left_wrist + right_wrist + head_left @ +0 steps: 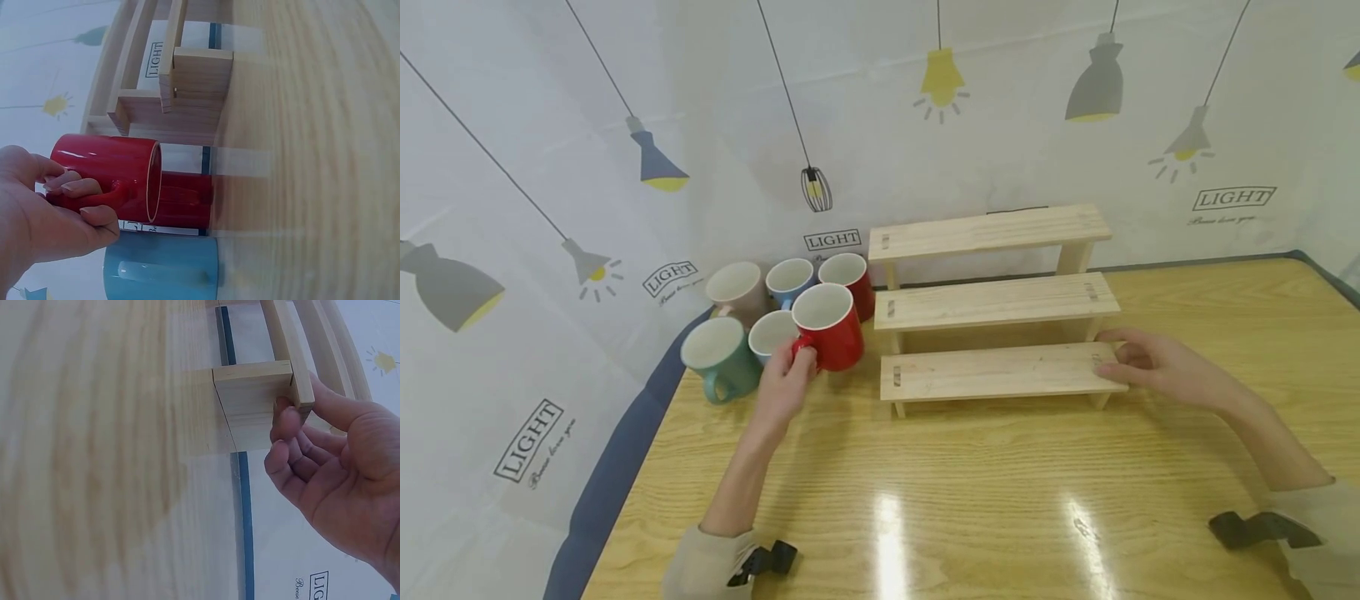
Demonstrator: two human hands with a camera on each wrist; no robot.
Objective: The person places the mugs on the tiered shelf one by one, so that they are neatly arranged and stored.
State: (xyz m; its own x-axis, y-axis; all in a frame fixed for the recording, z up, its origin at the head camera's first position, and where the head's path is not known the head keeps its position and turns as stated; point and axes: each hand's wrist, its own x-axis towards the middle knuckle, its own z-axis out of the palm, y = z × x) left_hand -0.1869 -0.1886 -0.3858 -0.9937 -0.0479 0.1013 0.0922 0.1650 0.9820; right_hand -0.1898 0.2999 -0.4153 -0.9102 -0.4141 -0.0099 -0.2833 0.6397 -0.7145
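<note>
My left hand (785,383) grips a bright red mug (841,337) by its handle. The mug is upright with its white inside showing, and it is raised off the table in the left wrist view, its base clear of the wood. My right hand (1157,367) pinches the right end of the lowest step of a wooden three-step shelf (985,373). In the right wrist view the thumb lies over the board (301,381) and the fingers curl under it. Behind the held mug stand a dark red mug (862,293) and a blue-rimmed mug (781,292).
At the left of the wooden table (970,475) also stand a teal mug (730,371), a light blue mug (760,346) partly hidden by the held one, and a pinkish mug (747,302). A white lamp-print cloth (1015,158) hangs behind the shelf.
</note>
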